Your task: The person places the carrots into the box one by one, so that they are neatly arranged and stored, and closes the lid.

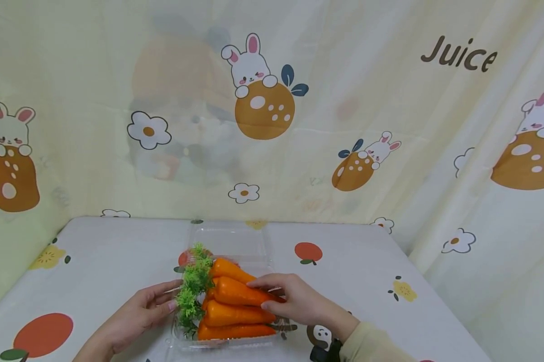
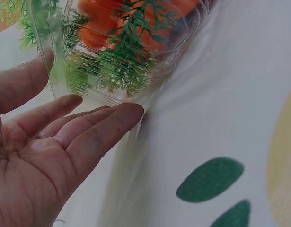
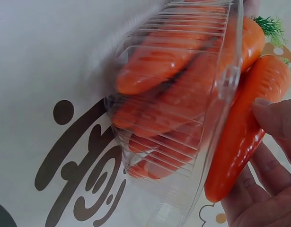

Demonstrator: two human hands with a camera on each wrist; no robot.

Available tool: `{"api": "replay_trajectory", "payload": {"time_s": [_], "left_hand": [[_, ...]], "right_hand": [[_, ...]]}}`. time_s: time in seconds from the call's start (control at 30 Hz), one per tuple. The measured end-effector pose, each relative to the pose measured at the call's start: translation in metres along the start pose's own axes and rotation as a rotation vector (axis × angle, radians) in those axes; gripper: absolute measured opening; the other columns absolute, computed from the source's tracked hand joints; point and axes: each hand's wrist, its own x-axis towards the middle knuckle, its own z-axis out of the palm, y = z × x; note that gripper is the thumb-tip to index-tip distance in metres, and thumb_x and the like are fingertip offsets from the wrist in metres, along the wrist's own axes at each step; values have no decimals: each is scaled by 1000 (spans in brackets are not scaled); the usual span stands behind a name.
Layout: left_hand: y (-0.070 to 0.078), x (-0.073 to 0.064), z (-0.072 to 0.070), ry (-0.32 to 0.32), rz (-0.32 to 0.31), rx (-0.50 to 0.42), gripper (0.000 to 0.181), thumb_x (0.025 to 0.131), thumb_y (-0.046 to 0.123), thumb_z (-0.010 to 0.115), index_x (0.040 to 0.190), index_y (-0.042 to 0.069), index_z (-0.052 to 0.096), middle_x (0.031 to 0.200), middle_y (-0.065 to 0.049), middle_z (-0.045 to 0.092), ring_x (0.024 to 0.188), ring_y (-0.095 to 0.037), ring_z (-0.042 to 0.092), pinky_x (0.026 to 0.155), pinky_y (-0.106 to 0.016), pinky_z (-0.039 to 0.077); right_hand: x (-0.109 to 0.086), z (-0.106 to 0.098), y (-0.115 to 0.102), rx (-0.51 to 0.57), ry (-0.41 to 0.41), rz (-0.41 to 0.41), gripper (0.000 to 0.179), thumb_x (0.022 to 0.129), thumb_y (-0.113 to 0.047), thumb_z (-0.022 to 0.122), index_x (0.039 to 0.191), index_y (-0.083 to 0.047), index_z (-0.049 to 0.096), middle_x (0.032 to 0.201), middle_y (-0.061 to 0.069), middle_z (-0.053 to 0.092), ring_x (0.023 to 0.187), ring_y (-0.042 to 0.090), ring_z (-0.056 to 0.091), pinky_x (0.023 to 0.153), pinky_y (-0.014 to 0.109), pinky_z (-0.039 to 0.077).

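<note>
Several orange toy carrots (image 1: 238, 313) with leafy green tops (image 1: 192, 301) lie in a clear plastic box (image 3: 169, 156), leaves to the left, tips to the right. My right hand (image 1: 294, 296) pinches one upper carrot (image 3: 247, 127) near its tapered end, thumb on one side and fingers on the other. That carrot lies at the box's rim in the right wrist view. On the other side, my left hand (image 1: 141, 314) has its fingers extended against the ribbed end wall of the box (image 2: 100, 80), thumb near the rim.
The clear lid (image 1: 231, 241) stands open behind the box. Under everything is a white tablecloth (image 1: 344, 271) printed with fruit. A curtain (image 1: 299, 166) with rabbit prints hangs behind the table and along its sides. A small black object (image 1: 325, 352) sits by the right sleeve (image 1: 371, 342).
</note>
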Motion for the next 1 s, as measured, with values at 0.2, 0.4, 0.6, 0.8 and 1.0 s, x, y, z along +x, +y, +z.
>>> {"api": "replay_trajectory", "payload": {"time_s": [0.2, 0.4, 0.6, 0.8, 1.0], "left_hand": [[1, 0, 0, 1, -12, -13, 73, 104, 25, 60, 155, -15, 24, 154, -38, 38, 136, -41, 55, 103, -48, 55], [0, 0, 0, -4, -1, -14, 74, 104, 24, 60, 154, -17, 22, 153, -39, 39, 135, -39, 56, 102, -45, 56], [1, 0, 0, 2, -9, -6, 73, 104, 23, 60, 154, -17, 23, 153, -38, 40, 136, -40, 55, 102, -46, 56], [1, 1, 0, 11, -20, 0, 72, 105, 24, 59, 154, -16, 24, 153, -38, 40, 136, -43, 54, 103, -48, 55], [2, 1, 1, 19, -41, -1, 74, 104, 26, 61, 154, -15, 25, 153, -38, 39, 137, -43, 53, 103, -48, 55]], "right_hand": [[4, 2, -1, -28, 4, -9, 38, 99, -9, 66, 136, -18, 65, 136, -1, 68, 119, 11, 64, 101, 25, 55], [8, 5, 0, -63, 14, -21, 38, 98, -10, 67, 135, -18, 66, 132, -4, 69, 113, 7, 64, 99, 21, 54], [12, 8, 0, -86, 29, -31, 38, 97, -7, 68, 133, -18, 66, 129, -4, 69, 109, 6, 62, 99, 23, 55], [15, 10, 1, -103, 29, -38, 39, 96, -5, 68, 133, -17, 65, 127, -3, 69, 108, 5, 63, 98, 23, 55], [17, 11, 1, -136, 21, -36, 38, 96, -5, 67, 132, -16, 64, 125, -3, 69, 107, 5, 62, 97, 23, 55]]}}
